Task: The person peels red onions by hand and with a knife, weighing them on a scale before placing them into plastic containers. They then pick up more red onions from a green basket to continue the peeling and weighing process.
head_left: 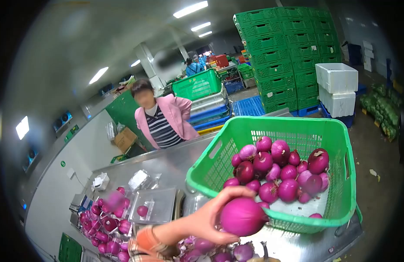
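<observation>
My left hand point(210, 218) reaches in from the lower left in an orange-and-white sleeve, its fingers and thumb wrapped round a large purple onion point(242, 217). The onion is just outside the near wall of a green basket point(350, 183), which holds several purple onions point(289, 190). Below my left hand, more onions point(243, 252) lie among loose skins. A skin-coloured sliver at the bottom edge may be my right hand point(265, 260); a thin dark thing point(265, 249) stands beside it, and its fingers cannot be made out.
Bagged onions point(101, 227) and a square tray point(156, 205) with one onion are on the metal table point(119, 172) at left. Across it stands a person in a pink jacket point(167, 118). Behind are stacked green crates point(276, 61) and white foam boxes point(337, 78).
</observation>
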`<state>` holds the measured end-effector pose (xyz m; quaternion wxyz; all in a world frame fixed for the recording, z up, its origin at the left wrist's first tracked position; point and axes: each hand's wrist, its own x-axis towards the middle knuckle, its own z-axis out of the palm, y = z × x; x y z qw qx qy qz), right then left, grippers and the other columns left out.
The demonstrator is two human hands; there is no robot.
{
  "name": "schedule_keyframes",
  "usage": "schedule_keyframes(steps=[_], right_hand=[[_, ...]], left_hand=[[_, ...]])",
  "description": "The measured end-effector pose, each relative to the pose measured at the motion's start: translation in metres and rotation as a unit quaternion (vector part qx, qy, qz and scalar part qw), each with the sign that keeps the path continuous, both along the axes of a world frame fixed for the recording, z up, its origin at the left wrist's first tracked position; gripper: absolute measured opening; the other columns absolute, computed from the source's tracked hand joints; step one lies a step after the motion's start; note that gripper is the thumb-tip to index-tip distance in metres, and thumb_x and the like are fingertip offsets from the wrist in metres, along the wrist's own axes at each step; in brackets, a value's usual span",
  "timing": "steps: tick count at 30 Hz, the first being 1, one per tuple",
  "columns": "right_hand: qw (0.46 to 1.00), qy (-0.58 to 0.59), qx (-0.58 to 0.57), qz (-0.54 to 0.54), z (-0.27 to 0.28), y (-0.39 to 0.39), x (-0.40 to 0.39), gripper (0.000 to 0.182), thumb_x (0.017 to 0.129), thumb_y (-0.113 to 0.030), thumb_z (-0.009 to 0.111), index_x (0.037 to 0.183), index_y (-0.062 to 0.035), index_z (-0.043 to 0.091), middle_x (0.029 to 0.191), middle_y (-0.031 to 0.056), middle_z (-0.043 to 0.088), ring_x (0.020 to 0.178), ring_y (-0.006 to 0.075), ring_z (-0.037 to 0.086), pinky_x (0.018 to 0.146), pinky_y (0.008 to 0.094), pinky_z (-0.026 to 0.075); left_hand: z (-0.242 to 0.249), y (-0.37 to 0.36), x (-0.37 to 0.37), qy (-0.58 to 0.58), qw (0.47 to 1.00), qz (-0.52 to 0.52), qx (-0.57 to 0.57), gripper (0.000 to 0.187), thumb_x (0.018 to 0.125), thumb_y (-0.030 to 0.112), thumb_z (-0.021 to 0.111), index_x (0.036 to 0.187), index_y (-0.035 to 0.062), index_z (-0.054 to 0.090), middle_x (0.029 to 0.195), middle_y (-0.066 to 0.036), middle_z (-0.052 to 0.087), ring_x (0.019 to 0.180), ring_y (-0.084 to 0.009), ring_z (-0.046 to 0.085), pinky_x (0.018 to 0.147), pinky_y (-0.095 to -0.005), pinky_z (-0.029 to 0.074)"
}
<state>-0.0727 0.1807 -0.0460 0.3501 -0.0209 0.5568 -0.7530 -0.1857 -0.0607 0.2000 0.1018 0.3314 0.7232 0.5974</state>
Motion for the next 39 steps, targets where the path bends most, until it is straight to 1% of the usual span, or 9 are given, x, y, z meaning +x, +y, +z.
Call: schedule_keyframes(steps=[2, 4, 7, 8, 13, 16, 23, 34, 39], right_hand=[[0.997, 0.082, -0.017, 0.002, 0.005, -0.032, -0.008, 0.030, 0.096, -0.015, 0.047, 0.122, -0.0055, 0.057, 0.072, 0.0048, 0.064, 0.051, 0.0079, 0.052, 0.048, 0.0181, 0.041], [0.926, 0.200, -0.165, -0.275, 0.067, -0.084, 0.001, 0.026, 0.093, -0.012, 0.053, 0.118, -0.0064, 0.058, 0.069, 0.0041, 0.062, 0.049, 0.0074, 0.051, 0.045, 0.0218, 0.042], [0.955, 0.290, 0.046, -0.047, 0.110, -0.105, 0.000, 0.036, 0.090, -0.026, 0.062, 0.123, -0.0102, 0.059, 0.075, -0.0005, 0.060, 0.055, 0.0050, 0.051, 0.054, 0.0201, 0.043], [0.957, 0.277, 0.085, 0.029, 0.114, -0.114, 0.004, 0.038, 0.088, -0.028, 0.065, 0.122, -0.0115, 0.060, 0.074, -0.0019, 0.059, 0.056, 0.0046, 0.051, 0.055, 0.0200, 0.043], [0.929, 0.322, 0.140, 0.121, 0.094, -0.183, 0.045, 0.027, 0.090, -0.026, 0.064, 0.114, -0.0132, 0.065, 0.076, 0.0028, 0.062, 0.066, 0.0085, 0.058, 0.054, 0.0239, 0.046], [0.953, 0.240, 0.064, 0.171, 0.091, -0.217, 0.061, 0.027, 0.089, -0.019, 0.062, 0.114, -0.0117, 0.064, 0.082, 0.0055, 0.062, 0.071, 0.0147, 0.062, 0.054, 0.0267, 0.048], [0.770, 0.609, 0.131, 0.139, 0.088, -0.256, 0.077, 0.026, 0.083, -0.009, 0.061, 0.108, -0.0091, 0.064, 0.087, 0.0068, 0.060, 0.073, 0.0227, 0.062, 0.057, 0.0318, 0.052], [0.961, 0.216, 0.038, 0.169, 0.106, -0.252, 0.081, 0.025, 0.095, -0.023, 0.055, 0.112, -0.0071, 0.064, 0.073, -0.0037, 0.057, 0.059, 0.0042, 0.049, 0.053, 0.0203, 0.041], [0.956, 0.189, -0.040, 0.219, 0.110, -0.249, 0.077, 0.028, 0.096, -0.024, 0.054, 0.118, -0.0074, 0.061, 0.074, -0.0048, 0.056, 0.057, 0.0036, 0.046, 0.054, 0.0194, 0.039]], left_hand=[[-0.037, -0.033, 0.048, -0.186, 0.980, 0.028, 0.071, 0.077, 0.072, 0.015, 0.073, 0.136, 0.0036, 0.033, 0.128, -0.012, 0.048, 0.120, -0.0223, 0.047, 0.104, -0.0354, 0.036], [-0.100, -0.054, 0.095, -0.304, 0.935, 0.100, 0.152, 0.072, 0.077, 0.017, 0.073, 0.136, 0.0022, 0.034, 0.126, -0.012, 0.050, 0.115, -0.0205, 0.051, 0.100, -0.0342, 0.041], [-0.173, -0.074, 0.166, -0.446, 0.859, 0.153, 0.197, 0.079, 0.078, 0.032, 0.074, 0.138, 0.0023, 0.031, 0.130, -0.014, 0.046, 0.113, -0.0245, 0.054, 0.090, -0.0374, 0.050], [-0.174, -0.078, 0.176, -0.221, 0.956, 0.190, 0.028, 0.070, 0.076, 0.031, 0.072, 0.133, 0.0035, 0.043, 0.124, -0.016, 0.053, 0.117, -0.0237, 0.051, 0.092, -0.0348, 0.047], [-0.205, -0.134, 0.253, -0.452, 0.820, 0.137, 0.324, 0.075, 0.081, 0.035, 0.071, 0.137, 0.0024, 0.033, 0.123, -0.013, 0.051, 0.105, -0.0253, 0.059, 0.081, -0.0366, 0.054], [-0.185, -0.156, 0.278, -0.408, 0.832, 0.274, 0.259, 0.066, 0.083, 0.028, 0.069, 0.134, 0.0028, 0.037, 0.121, -0.011, 0.052, 0.106, -0.0234, 0.057, 0.087, -0.0365, 0.051], [-0.188, -0.186, 0.302, -0.379, 0.830, 0.331, 0.240, 0.049, 0.086, 0.013, 0.064, 0.128, 0.0019, 0.042, 0.122, -0.011, 0.052, 0.111, -0.0232, 0.055, 0.094, -0.0381, 0.048], [-0.187, -0.197, 0.289, -0.481, 0.755, 0.206, 0.395, 0.064, 0.090, 0.045, 0.054, 0.133, 0.0015, 0.035, 0.121, -0.022, 0.050, 0.101, -0.0327, 0.060, 0.079, -0.0426, 0.056], [-0.212, -0.194, 0.285, -0.521, 0.708, -0.105, 0.466, 0.089, 0.076, 0.072, 0.052, 0.129, 0.0011, 0.038, 0.107, -0.028, 0.054, 0.083, -0.0351, 0.063, 0.070, -0.0419, 0.057]])
